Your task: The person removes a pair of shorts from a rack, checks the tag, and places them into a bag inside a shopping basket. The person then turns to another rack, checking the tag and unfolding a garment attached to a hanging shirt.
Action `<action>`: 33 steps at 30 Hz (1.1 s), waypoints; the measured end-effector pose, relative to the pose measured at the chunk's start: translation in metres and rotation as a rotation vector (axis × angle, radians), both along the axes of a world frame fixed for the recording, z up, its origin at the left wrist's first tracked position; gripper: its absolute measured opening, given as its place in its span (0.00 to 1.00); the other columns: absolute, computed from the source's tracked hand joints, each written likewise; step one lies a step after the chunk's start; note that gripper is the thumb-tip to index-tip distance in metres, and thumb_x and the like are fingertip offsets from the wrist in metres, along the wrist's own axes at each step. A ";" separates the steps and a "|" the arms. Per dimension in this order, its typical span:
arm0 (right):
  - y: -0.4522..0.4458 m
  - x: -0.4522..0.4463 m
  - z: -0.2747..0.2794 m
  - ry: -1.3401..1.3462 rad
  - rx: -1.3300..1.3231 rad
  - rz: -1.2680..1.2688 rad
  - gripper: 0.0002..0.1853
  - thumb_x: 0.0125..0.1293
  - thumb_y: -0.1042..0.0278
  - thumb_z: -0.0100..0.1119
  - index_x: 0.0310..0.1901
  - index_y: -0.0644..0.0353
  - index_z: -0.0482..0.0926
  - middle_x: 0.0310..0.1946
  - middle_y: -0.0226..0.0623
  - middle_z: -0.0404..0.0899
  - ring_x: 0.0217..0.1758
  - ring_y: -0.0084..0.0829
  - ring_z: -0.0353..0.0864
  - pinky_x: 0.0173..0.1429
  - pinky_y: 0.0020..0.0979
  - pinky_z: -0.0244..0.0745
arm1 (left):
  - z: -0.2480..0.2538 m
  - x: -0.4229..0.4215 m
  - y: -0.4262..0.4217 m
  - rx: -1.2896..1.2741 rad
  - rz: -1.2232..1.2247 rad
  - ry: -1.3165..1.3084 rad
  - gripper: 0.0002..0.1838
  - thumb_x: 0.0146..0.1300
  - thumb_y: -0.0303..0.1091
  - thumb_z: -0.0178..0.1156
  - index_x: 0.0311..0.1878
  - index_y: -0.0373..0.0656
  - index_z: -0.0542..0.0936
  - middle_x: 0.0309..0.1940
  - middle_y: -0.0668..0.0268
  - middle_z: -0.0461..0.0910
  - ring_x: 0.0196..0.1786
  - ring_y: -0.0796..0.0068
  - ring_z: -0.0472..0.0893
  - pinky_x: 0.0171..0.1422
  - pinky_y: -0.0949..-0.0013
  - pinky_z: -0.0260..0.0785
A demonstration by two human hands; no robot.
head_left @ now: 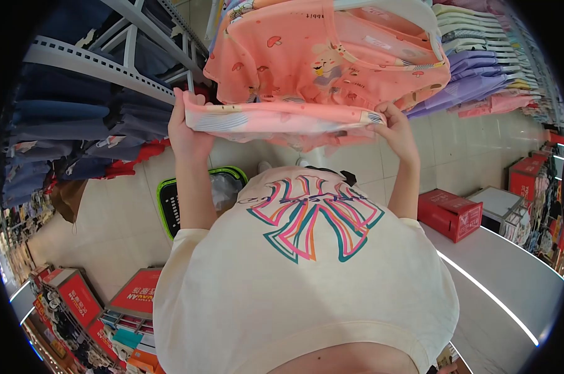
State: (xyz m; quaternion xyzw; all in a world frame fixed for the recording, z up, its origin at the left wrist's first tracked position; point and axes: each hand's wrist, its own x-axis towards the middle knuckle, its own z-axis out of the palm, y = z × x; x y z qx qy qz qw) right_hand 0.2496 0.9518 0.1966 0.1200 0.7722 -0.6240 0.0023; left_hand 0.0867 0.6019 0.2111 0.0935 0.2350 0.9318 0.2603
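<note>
A pink printed garment (282, 118), folded into a long flat band, stretches level between my two hands in front of my chest. Its left end is gripped by my left hand (191, 128), with the fingers curled behind it. At the right end my right hand (395, 128) pinches the cloth between thumb and fingers. Just beyond the band hang pink garments (282, 56) with mushroom and figure prints, one behind another. The band's lower side looks glossy, like clear plastic.
Dark blue clothes (63, 131) hang on a metal rack (95, 65) at the left. Pastel clothes (475, 68) hang at the upper right. A black basket with a green rim (163, 209) stands on the floor. A red box (450, 214) sits on the white counter (506, 274).
</note>
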 end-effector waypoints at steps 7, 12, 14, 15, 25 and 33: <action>0.001 0.004 0.014 0.101 0.284 -0.063 0.23 0.43 0.79 0.60 0.45 0.62 0.68 0.41 0.35 0.70 0.42 0.26 0.70 0.43 0.25 0.66 | 0.007 0.007 -0.001 -0.273 0.197 -0.153 0.19 0.65 0.46 0.44 0.30 0.40 0.74 0.24 0.67 0.74 0.27 0.75 0.73 0.34 0.72 0.66; -0.004 0.011 0.007 0.181 0.546 -0.201 0.23 0.42 0.78 0.60 0.45 0.60 0.69 0.42 0.38 0.69 0.45 0.31 0.70 0.46 0.28 0.67 | 0.013 0.011 -0.005 -0.383 0.207 -0.102 0.22 0.65 0.46 0.44 0.36 0.34 0.75 0.30 0.60 0.78 0.35 0.73 0.77 0.41 0.71 0.69; 0.001 0.012 0.004 0.298 0.614 -0.265 0.20 0.44 0.78 0.60 0.43 0.61 0.70 0.41 0.37 0.70 0.44 0.30 0.70 0.46 0.27 0.67 | 0.008 0.008 -0.006 -0.403 0.209 -0.094 0.22 0.65 0.46 0.44 0.37 0.33 0.75 0.31 0.59 0.78 0.35 0.73 0.77 0.41 0.71 0.69; 0.001 0.013 0.008 0.368 0.648 -0.291 0.18 0.45 0.78 0.59 0.42 0.61 0.70 0.40 0.36 0.70 0.42 0.28 0.71 0.45 0.26 0.67 | 0.010 0.009 -0.005 -0.445 0.241 -0.079 0.22 0.65 0.46 0.44 0.37 0.33 0.75 0.31 0.60 0.78 0.34 0.73 0.77 0.41 0.72 0.69; 0.022 0.027 0.007 0.278 -0.044 -0.451 0.09 0.56 0.76 0.55 0.40 0.62 0.73 0.30 0.26 0.73 0.34 0.16 0.70 0.36 0.17 0.64 | 0.009 0.004 -0.006 -0.807 0.302 0.142 0.16 0.64 0.42 0.49 0.35 0.36 0.75 0.33 0.63 0.76 0.35 0.76 0.76 0.40 0.72 0.68; 0.043 0.042 0.020 0.075 0.070 -0.036 0.03 0.56 0.73 0.55 0.32 0.61 0.75 0.29 0.25 0.72 0.31 0.14 0.67 0.34 0.17 0.60 | 0.014 0.003 -0.010 -0.445 0.292 -0.155 0.16 0.63 0.43 0.48 0.36 0.39 0.74 0.31 0.63 0.77 0.34 0.72 0.77 0.40 0.69 0.69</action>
